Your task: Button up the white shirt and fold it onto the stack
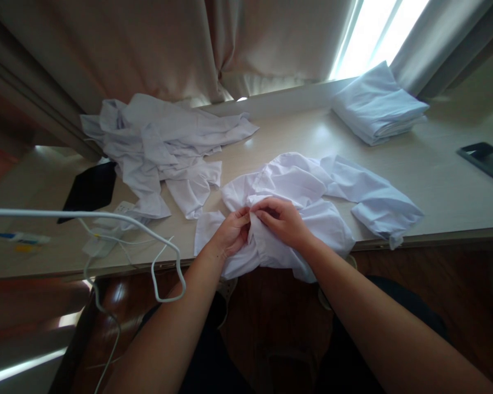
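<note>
A rumpled white shirt (298, 175) lies at the front edge of the table, one sleeve stretched to the right and part of its cloth hanging over the edge. My left hand (234, 231) and my right hand (282, 219) meet at its middle, both with fingers closed in a pinch on the fabric. The fingertips almost touch each other there. Whether a button or seam sits between them is too small to make out.
A second crumpled white garment (164, 142) lies at back left. Folded white cloth (378, 104) sits at back right, with a phone (487, 158) beyond it. A black flat item (91, 189), a power strip (102, 243), a pen (22, 238) and a white cable (164, 241) are on the left.
</note>
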### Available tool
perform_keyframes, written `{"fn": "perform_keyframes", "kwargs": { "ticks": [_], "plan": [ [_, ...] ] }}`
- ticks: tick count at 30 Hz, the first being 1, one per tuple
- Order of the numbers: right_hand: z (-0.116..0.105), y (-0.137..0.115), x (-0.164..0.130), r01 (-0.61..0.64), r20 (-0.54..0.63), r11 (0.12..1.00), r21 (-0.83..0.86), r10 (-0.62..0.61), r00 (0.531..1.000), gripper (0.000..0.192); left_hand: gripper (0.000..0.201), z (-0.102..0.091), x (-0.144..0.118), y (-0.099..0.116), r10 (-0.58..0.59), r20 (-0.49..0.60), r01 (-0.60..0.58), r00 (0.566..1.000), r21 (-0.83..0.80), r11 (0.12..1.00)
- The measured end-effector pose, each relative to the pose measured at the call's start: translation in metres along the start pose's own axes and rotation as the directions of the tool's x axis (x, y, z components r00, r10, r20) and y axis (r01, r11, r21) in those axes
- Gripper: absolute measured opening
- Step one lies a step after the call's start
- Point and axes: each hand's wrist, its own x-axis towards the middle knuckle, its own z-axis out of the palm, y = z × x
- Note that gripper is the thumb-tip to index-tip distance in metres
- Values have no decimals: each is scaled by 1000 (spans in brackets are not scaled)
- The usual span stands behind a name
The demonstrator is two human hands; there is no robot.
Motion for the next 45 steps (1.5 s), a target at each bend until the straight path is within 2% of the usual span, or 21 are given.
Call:
{"fn": "perform_keyframes", "kwargs": {
  "ticks": [4, 8, 16, 20, 26, 34, 45],
  "plan": [
    [5, -3, -2, 67, -6, 997, -40, -68, 998, 19, 32, 0, 2, 0, -15, 15, 15, 1000, 27, 1000],
    [7, 1, -3, -10, -38, 999, -47, 8, 999, 13, 27, 1, 4, 2, -33, 15, 33, 999, 17, 999],
    [4, 12, -5, -103, -130, 995, 10, 104, 986, 7, 26, 15, 1, 1, 81, -29, -81, 996, 18, 997],
    [4, 17, -5, -144, -109, 985, 99, 155, 982, 8, 28, 19, -3, 1, 110, -34, -107, 993, 88, 990],
    [7, 17, -4, -193, -48, 923, 333, 221, 974, 14, 29, 19, -3, -3, 189, -96, -171, 977, 168, 971],
    [6, 17, -3, -230, -22, 850, 473, 273, 962, 17, 26, 15, 0, -9, 269, -126, -225, 955, 282, 933],
    [9, 20, -1, -247, -23, 858, 451, 288, 957, 19, 27, 14, -6, -7, 296, -179, -229, 938, 318, 920]
  ]
}}
